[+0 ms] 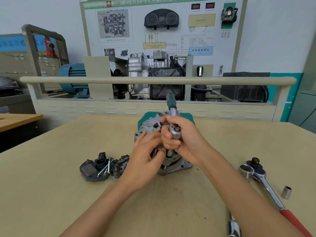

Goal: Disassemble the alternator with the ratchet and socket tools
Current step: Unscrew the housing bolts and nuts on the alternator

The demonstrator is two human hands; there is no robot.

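The silver alternator stands on the tan table, mostly hidden behind both hands. My right hand grips the head of a small ratchet whose green-and-grey handle points up and away. A socket extension drops from the ratchet head into the alternator. My left hand rests against the alternator's left side, with its fingertips beside the extension; what they pinch is hidden.
A dark cover with loose bolts and small parts lies left of the alternator. A large red-handled ratchet and a loose socket lie at the right. Another chrome tool sits near the front edge. A green cloth lies behind the alternator.
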